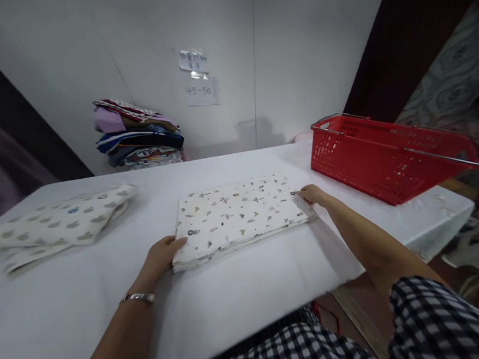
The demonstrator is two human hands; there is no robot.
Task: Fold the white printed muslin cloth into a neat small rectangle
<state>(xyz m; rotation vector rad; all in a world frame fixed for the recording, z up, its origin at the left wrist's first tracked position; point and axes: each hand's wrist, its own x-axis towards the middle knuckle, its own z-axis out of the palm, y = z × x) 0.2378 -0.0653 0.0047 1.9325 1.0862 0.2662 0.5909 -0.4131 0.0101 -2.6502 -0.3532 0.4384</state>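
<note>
A folded white cloth with small dark prints (237, 212) lies flat on the white table (247, 288) in front of me. My left hand (161, 259) grips its near left corner, fingers curled around the edge. My right hand (312, 194) pinches its far right corner. A metal bracelet sits on my left wrist.
A second folded cloth with grey and blue spots (57, 222) lies at the left. A red plastic basket (385, 155) stands at the right, near the table's edge. A stack of coloured folded fabrics (138, 134) rests against the back wall, below paper notes (200, 81).
</note>
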